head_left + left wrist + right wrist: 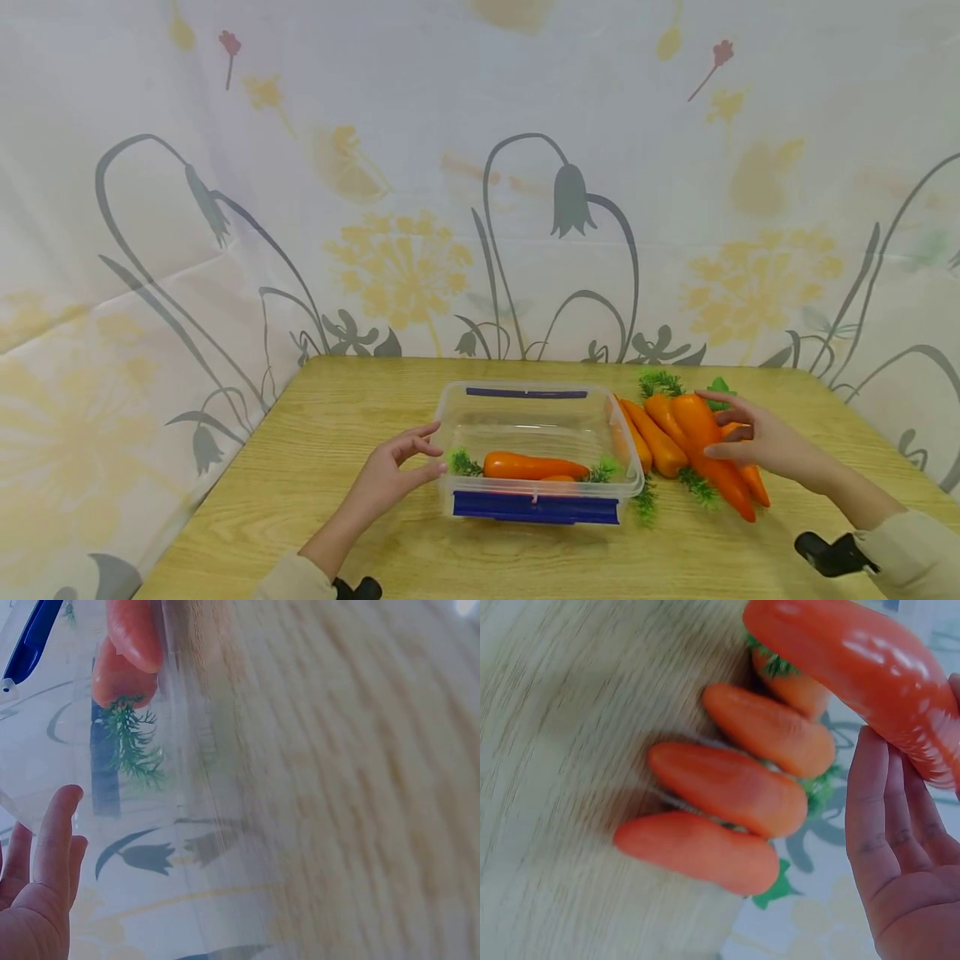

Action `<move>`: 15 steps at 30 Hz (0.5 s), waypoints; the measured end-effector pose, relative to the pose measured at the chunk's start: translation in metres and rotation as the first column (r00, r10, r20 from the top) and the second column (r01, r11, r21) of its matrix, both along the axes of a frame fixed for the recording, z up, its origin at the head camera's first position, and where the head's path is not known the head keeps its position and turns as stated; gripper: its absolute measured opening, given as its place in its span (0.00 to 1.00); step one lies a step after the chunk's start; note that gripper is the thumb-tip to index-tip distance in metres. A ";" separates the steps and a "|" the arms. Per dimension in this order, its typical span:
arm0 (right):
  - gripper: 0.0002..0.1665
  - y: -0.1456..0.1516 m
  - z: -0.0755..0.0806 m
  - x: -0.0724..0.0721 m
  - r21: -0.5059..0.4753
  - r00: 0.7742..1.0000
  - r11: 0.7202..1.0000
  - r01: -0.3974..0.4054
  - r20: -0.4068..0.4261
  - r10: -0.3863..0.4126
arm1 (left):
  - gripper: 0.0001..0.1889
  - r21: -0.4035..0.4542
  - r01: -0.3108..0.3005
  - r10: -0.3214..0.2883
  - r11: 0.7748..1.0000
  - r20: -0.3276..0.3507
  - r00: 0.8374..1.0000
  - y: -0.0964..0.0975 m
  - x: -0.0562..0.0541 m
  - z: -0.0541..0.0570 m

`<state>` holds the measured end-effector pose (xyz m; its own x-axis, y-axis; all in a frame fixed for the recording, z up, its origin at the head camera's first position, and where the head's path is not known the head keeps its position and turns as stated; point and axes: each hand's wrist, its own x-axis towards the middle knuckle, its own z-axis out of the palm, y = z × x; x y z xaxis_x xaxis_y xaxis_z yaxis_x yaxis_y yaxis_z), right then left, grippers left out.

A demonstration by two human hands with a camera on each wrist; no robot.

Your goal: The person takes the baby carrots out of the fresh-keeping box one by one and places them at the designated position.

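In the head view, a clear plastic box [525,392] with blue clips stands mid-table. Inside lie orange carrots [532,465] with green tops, low along the front wall. My left hand [386,479] is at the box's left side, fingers apart and loosely bent, holding nothing; whether the fingertips touch the wall is unclear. My right hand [761,442] holds a thick carrot [847,656] between thumb and fingers, to the right of the box. In the right wrist view this carrot is above several other carrots [727,787] on the table.
The loose carrots [663,446] lie side by side against the box's right side, their green tops [660,383] at both ends. The wooden table [352,400] backs onto a cloth [420,167] printed with flowers. Dark straps are on both wrists.
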<state>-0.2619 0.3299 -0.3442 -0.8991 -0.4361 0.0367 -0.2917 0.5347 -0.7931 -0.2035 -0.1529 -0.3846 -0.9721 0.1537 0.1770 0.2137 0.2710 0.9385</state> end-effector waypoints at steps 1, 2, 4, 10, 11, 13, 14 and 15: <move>0.46 0.003 -0.001 0.000 -0.008 1.000 1.000 0.014 0.000 -0.014 | 0.13 0.002 0.002 -0.002 1.000 -0.001 1.000 0.000 0.000 0.000; 0.46 0.006 -0.002 -0.001 -0.016 1.000 0.999 0.030 0.003 -0.029 | 0.13 0.003 0.004 -0.004 1.000 -0.003 1.000 0.000 0.000 0.000; 0.46 0.013 -0.004 -0.003 -0.030 0.999 0.998 0.051 0.006 -0.051 | 0.13 0.003 0.003 -0.003 1.000 -0.005 1.000 -0.001 -0.001 -0.001; 0.45 0.029 -0.013 -0.010 -0.017 0.994 0.994 0.110 -0.021 -0.110 | 0.10 0.012 0.000 0.000 1.000 -0.003 1.000 -0.002 -0.001 -0.001; 0.45 0.032 -0.014 -0.011 -0.012 0.992 0.992 0.124 -0.024 -0.124 | 0.10 0.016 0.003 -0.003 1.000 -0.002 1.000 -0.001 -0.001 -0.001; 0.45 0.038 -0.018 -0.012 -0.004 0.989 0.990 0.140 -0.037 -0.140 | 0.10 0.022 0.008 -0.008 1.000 0.002 1.000 -0.001 0.000 -0.001; 0.45 0.041 -0.019 -0.013 -0.003 0.988 0.989 0.146 -0.041 -0.146 | 0.10 0.022 0.009 -0.009 1.000 0.001 1.000 -0.001 0.000 -0.001; 0.45 0.044 -0.021 -0.014 -0.002 0.988 0.989 0.150 -0.044 -0.150 | 0.10 0.020 0.008 -0.008 1.000 -0.001 1.000 -0.001 0.000 -0.001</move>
